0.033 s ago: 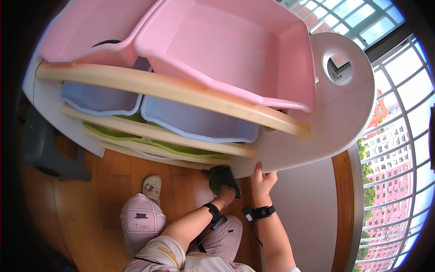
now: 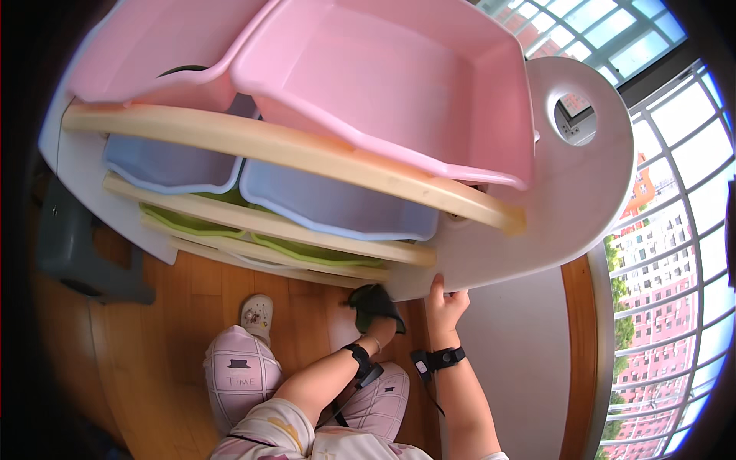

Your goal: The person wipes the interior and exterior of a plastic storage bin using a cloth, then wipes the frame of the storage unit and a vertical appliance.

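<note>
Dark cloth [image 2: 376, 303] — a small wad of blackish-green fabric — sits low in the scene, at about six o'clock from the storage rack, pressed against the foot of the rack's white side panel [image 2: 552, 230] where it meets the wooden floor [image 2: 192, 322]. The left hand [image 2: 373, 320] is bunched around it, fingers folded over the fabric so that most of the hand is hidden beneath it. At three o'clock of the cloth, just beside it, the right hand [image 2: 445, 307] rests on the lower edge of the same panel, thumb up along the edge and the fingers curled behind it, holding the panel. Both wrists wear black straps.

Above the hands the rack rises in tiers: green bins [image 2: 307, 249] lowest, pale blue bins [image 2: 337, 207] over them, and two large pink bins [image 2: 399, 84] at twelve o'clock, each row fronted by a pale wooden rail [image 2: 307, 149]. A round hole pierces the side panel near its top, at about two o'clock. A grey step stool [image 2: 77, 245] stands at nine o'clock — well apart from the hands. The person's knees in checked pink trousers and a light shoe [image 2: 257, 313] lie at seven o'clock.
</note>
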Available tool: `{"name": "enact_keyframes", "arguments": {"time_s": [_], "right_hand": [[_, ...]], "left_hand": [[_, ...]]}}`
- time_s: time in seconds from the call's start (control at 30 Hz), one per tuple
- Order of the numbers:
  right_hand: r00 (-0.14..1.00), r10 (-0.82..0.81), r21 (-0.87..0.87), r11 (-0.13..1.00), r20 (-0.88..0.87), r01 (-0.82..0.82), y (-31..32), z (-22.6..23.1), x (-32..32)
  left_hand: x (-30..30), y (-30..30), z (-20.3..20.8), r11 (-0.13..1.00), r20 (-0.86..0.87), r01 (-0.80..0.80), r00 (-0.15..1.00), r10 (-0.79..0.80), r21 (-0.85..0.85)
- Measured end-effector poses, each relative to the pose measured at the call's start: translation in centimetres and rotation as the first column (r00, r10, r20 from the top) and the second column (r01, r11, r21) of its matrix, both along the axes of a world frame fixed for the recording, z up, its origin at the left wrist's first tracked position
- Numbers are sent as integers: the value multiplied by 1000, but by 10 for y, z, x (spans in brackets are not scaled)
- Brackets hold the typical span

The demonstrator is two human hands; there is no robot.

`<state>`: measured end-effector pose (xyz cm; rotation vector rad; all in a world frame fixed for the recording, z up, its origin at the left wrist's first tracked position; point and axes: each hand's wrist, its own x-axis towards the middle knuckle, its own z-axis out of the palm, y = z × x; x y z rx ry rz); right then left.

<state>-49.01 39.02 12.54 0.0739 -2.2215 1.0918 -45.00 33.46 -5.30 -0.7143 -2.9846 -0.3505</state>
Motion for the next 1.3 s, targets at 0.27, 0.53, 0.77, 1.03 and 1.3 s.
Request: {"name": "enact_keyframes", "arguments": {"time_s": [0.27,0.53,0.77,1.03,1.3], "right_hand": [[999,-22,-9,1000,-37,21,-19,-24,1],[998,-33,-54,998,-50,30,-10,-19,-1],[998,0,-119,993,58,7,-17,-6,3],[999,8,-138,990,32,-3,-22,-6,29],[971,227,-183,954,-72,-237,-3,-36,42]], "left_hand": [[-29,-2,-12,707,273,-380,924,267,596],[-36,-19,79,119,243,-231,966,-94,966],[-29,-34,45,699,266,-254,959,94,668],[14,-41,39,697,62,-179,980,190,694],[0,-37,56,578,186,-185,981,57,795]]}}
